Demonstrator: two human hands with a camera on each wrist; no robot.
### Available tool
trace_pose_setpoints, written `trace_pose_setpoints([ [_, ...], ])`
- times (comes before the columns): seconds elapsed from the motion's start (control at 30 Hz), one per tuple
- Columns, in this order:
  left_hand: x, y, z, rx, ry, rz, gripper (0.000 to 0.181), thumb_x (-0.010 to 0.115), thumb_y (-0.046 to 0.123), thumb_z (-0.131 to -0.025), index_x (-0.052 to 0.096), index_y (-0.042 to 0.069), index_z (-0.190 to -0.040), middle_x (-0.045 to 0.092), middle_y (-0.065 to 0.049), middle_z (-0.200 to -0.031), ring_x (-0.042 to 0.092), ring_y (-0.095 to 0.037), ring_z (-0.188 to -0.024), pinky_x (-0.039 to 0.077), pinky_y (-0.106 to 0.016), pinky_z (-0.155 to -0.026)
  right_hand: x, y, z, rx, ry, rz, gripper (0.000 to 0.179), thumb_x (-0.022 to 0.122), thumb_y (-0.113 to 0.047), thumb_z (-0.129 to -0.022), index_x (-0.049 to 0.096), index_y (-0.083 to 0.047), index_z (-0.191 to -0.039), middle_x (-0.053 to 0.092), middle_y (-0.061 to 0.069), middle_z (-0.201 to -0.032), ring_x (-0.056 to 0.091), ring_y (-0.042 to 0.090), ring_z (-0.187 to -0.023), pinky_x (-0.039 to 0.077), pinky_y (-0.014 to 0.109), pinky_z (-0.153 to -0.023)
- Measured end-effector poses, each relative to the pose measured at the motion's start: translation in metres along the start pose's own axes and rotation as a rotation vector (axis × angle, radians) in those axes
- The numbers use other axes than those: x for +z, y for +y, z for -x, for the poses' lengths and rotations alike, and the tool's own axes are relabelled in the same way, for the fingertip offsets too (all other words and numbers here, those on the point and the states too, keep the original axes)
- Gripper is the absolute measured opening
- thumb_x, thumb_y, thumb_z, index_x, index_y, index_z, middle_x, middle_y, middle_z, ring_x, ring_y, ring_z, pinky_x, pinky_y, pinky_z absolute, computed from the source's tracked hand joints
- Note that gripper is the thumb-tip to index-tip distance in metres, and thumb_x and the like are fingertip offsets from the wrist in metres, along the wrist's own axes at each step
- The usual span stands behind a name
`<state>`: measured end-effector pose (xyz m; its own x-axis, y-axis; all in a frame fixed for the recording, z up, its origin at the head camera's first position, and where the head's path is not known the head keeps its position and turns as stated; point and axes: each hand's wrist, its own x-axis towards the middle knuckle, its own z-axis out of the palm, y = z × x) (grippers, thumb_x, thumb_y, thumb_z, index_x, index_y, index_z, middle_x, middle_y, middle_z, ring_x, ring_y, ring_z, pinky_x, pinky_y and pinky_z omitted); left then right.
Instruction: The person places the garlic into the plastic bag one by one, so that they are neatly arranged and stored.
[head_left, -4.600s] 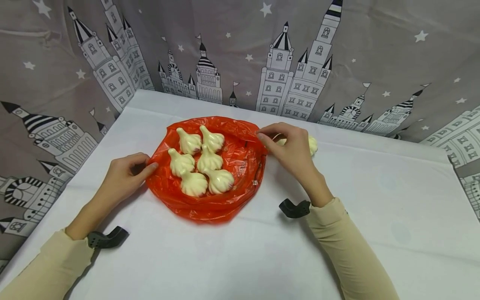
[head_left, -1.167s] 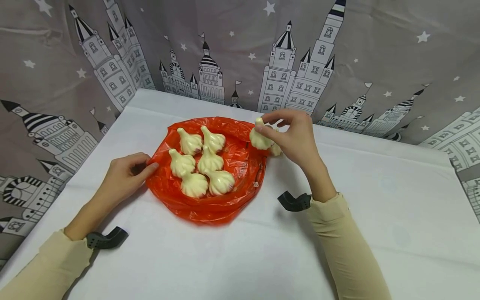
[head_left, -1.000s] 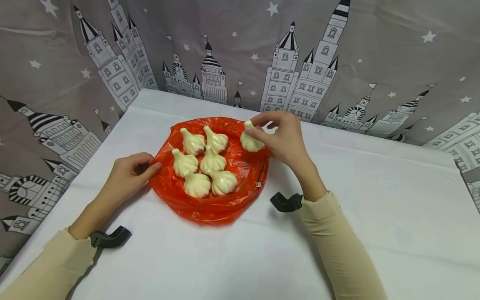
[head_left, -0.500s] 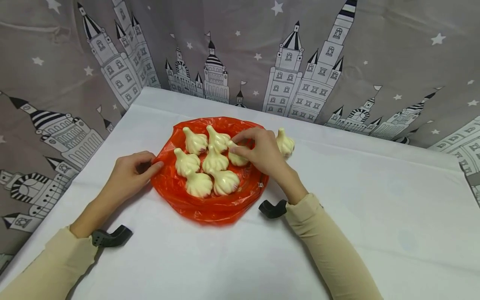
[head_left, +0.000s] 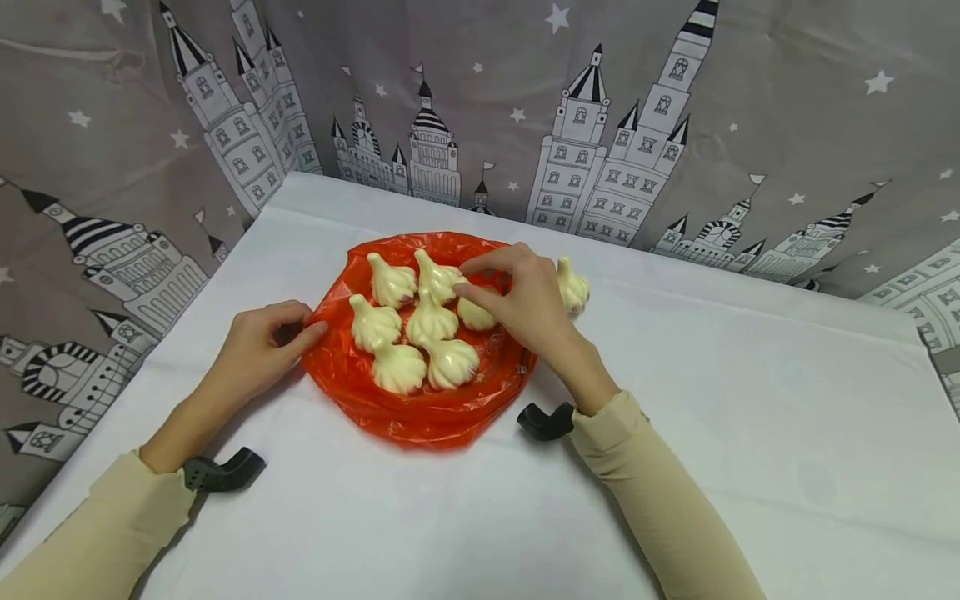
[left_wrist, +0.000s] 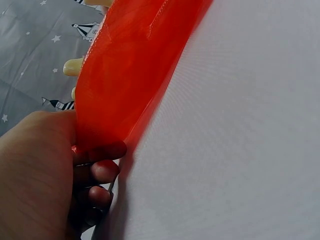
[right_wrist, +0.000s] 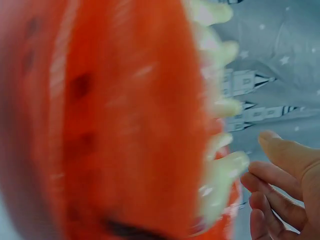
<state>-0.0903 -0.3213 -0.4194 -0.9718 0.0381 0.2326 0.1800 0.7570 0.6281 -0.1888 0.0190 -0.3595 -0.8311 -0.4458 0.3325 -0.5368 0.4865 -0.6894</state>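
Note:
A red plastic bag (head_left: 420,421) lies spread open on the white table, with several pale garlic bulbs (head_left: 399,368) inside. My left hand (head_left: 258,346) pinches the bag's left rim between thumb and fingers; the left wrist view shows the red film (left_wrist: 135,70) running up from those fingers. Over the right side of the bag hovers my right hand (head_left: 528,304), just above one garlic bulb (head_left: 476,315) that it partly hides. In the right wrist view its thumb and fingers are apart with nothing between them. Another garlic bulb (head_left: 573,287) stands outside the bag, behind the right hand.
The white tablecloth (head_left: 750,417) stretches to the right and front of the bag. A grey curtain (head_left: 480,108) printed with castles and stars hangs behind the table. Black camera mounts (head_left: 546,422) sit on both wrists.
My right hand has carried a garlic bulb from beyond the bag's right rim into the bag and let go of it, lifting slightly. The left hand has kept its hold on the rim.

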Motion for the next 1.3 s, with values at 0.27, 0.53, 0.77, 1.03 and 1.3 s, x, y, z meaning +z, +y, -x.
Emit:
trace_pose_setpoints([
  [0.27, -0.002, 0.000, 0.000, 0.002, 0.000, 0.004, 0.010, 0.073, 0.015, -0.099, 0.076, 0.006, -0.103, 0.073, -0.010, -0.092, 0.055, -0.008, -0.080, 0.045, -0.003, -0.074, -0.018, -0.009, 0.000, -0.012, 0.070, 0.003, 0.021, 0.081, -0.026, -0.095, 0.083, -0.013, -0.111, 0.080, 0.002, -0.111, 0.064, 0.018, -0.100, 0.055, 0.035, -0.084],
  [0.53, -0.003, -0.001, 0.001, -0.004, -0.005, 0.011, 0.010, 0.073, 0.015, -0.100, 0.076, 0.006, -0.103, 0.073, -0.009, -0.092, 0.054, -0.009, -0.080, 0.045, -0.004, -0.073, -0.028, 0.005, 0.005, -0.005, 0.118, 0.012, 0.015, 0.080, -0.023, -0.095, 0.084, -0.014, -0.107, 0.080, 0.001, -0.105, 0.064, 0.021, -0.092, 0.049, 0.037, -0.083],
  [0.77, -0.001, -0.002, 0.001, 0.007, -0.002, 0.017, 0.009, 0.073, 0.013, -0.099, 0.076, 0.005, -0.102, 0.072, -0.009, -0.091, 0.054, -0.010, -0.079, 0.046, -0.005, -0.072, -0.041, 0.018, 0.009, -0.002, 0.189, 0.004, 0.013, 0.078, -0.020, -0.096, 0.084, -0.013, -0.106, 0.080, 0.002, -0.099, 0.067, 0.022, -0.096, 0.053, 0.043, -0.086],
  [1.03, 0.003, -0.002, -0.001, 0.017, -0.006, 0.018, 0.009, 0.072, 0.014, -0.100, 0.076, 0.007, -0.103, 0.073, -0.008, -0.092, 0.054, -0.010, -0.081, 0.045, -0.005, -0.074, -0.055, 0.033, 0.017, -0.025, 0.316, 0.003, 0.014, 0.078, -0.018, -0.096, 0.084, -0.012, -0.107, 0.080, 0.006, -0.102, 0.069, 0.022, -0.093, 0.052, 0.040, -0.089],
  [1.3, 0.001, -0.004, 0.001, 0.008, -0.007, 0.003, 0.010, 0.073, 0.016, -0.100, 0.076, 0.007, -0.103, 0.072, -0.008, -0.090, 0.054, -0.012, -0.080, 0.046, -0.006, -0.072, -0.069, 0.052, 0.032, 0.020, 0.330, 0.041, 0.014, 0.076, -0.015, -0.097, 0.084, -0.011, -0.108, 0.080, 0.008, -0.103, 0.069, 0.022, -0.096, 0.052, 0.033, -0.087],
])
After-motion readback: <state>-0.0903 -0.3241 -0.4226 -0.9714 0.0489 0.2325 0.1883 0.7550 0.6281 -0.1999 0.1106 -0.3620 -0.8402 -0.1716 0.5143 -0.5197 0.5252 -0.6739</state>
